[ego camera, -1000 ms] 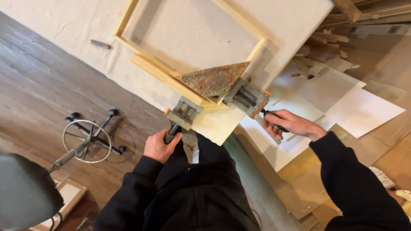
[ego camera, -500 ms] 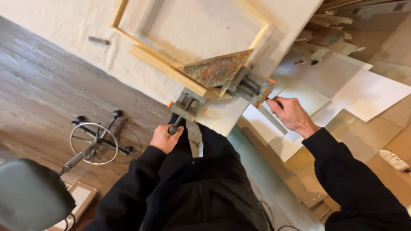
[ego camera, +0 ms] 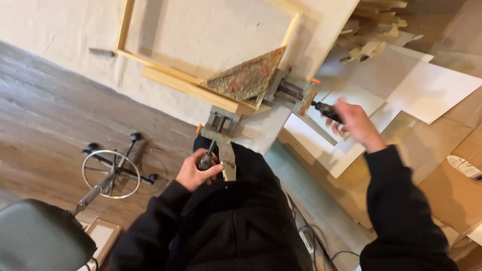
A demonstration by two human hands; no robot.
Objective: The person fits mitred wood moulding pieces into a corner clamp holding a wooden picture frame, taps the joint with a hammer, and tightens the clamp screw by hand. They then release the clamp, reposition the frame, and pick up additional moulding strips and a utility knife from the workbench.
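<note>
A pale wooden frame (ego camera: 165, 79) lies on a cloth-covered table (ego camera: 60, 25), its near corner held in a grey metal corner clamp (ego camera: 251, 108) with a stained triangular plate (ego camera: 247, 78). My left hand (ego camera: 197, 171) is closed around the dark handle of the clamp's near screw (ego camera: 207, 159). My right hand (ego camera: 354, 124), blurred by motion, grips the dark handle of the clamp's right-hand screw (ego camera: 326, 110). Both arms wear black sleeves.
A stool with a dark seat (ego camera: 40, 238) and a metal foot ring (ego camera: 110, 173) stands on the wooden floor at the lower left. White sheets (ego camera: 427, 88), brown cardboard (ego camera: 452, 190) and wood offcuts (ego camera: 374, 35) lie to the right. Cables (ego camera: 311, 241) run along the floor.
The view has shifted. My right hand has turned on the right-hand handle and is now blurred. My left hand has stayed on the near handle.
</note>
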